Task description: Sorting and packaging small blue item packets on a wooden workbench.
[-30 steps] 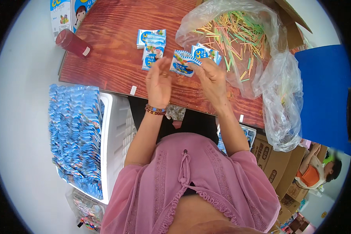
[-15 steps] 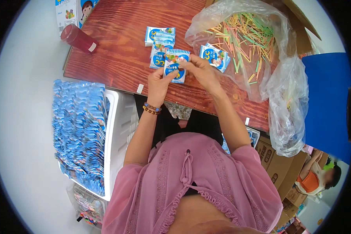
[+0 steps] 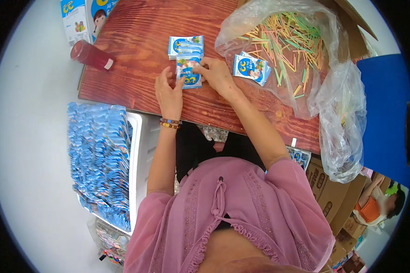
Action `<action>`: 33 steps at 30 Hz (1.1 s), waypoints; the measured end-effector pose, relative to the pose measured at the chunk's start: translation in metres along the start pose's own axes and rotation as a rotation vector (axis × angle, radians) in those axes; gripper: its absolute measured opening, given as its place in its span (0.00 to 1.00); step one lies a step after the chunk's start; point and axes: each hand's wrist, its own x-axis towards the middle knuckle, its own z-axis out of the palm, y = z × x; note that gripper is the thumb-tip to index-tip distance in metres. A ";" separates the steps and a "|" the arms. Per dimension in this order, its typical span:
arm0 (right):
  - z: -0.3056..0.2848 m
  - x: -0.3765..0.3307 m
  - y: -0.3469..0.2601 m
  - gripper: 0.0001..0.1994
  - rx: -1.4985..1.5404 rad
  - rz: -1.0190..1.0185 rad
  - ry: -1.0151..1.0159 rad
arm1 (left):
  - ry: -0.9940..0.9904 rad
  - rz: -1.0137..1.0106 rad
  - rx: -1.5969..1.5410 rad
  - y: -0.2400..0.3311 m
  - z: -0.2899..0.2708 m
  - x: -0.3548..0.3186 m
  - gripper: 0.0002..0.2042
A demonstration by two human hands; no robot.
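Note:
A blue-and-white candy packet (image 3: pixel 188 82) lies at the front of a small overlapping row of like packets (image 3: pixel 185 42) on the wooden table. My right hand (image 3: pixel 217 76) grips this packet at its right side, thumb and fingers closed on the edge. At its left side is my left hand (image 3: pixel 169 96), fingers apart and holding nothing. Two more packets (image 3: pixel 249 68) overlap to the right of my right hand, by a clear plastic bag (image 3: pixel 232 29) that holds many thin pastel sticks (image 3: pixel 291 38).
A red-tinted cylindrical jar (image 3: pixel 92 55) lies at the table's (image 3: pixel 136 50) left. Below it, a white crate (image 3: pixel 139 159) is packed with blue packets (image 3: pixel 100 164). Cardboard boxes (image 3: pixel 330 195) and a blue panel (image 3: pixel 382 123) flank the right side. Another person (image 3: pixel 373 204) is at the lower right.
The packet held in both hands has moved left and down onto the front of the row. My left hand has let go and shifted left; the right hand followed the packet.

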 end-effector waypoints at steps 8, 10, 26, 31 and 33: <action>-0.093 -0.039 0.015 0.11 -0.442 -0.248 0.419 | 0.024 0.077 0.072 0.001 -0.003 -0.011 0.23; -0.127 -0.040 0.028 0.12 -0.542 -0.248 0.329 | 0.020 0.117 0.146 0.004 -0.002 -0.014 0.23; -0.163 -0.031 0.053 0.07 -0.377 -0.360 0.304 | -0.163 0.204 -0.175 0.077 0.052 -0.031 0.14; -0.173 -0.017 0.058 0.06 -0.357 -0.409 0.293 | -0.248 0.164 -0.240 0.086 0.074 -0.021 0.14; -0.179 -0.012 0.056 0.05 -0.343 -0.557 0.164 | -0.243 0.168 -0.231 0.091 0.084 -0.015 0.14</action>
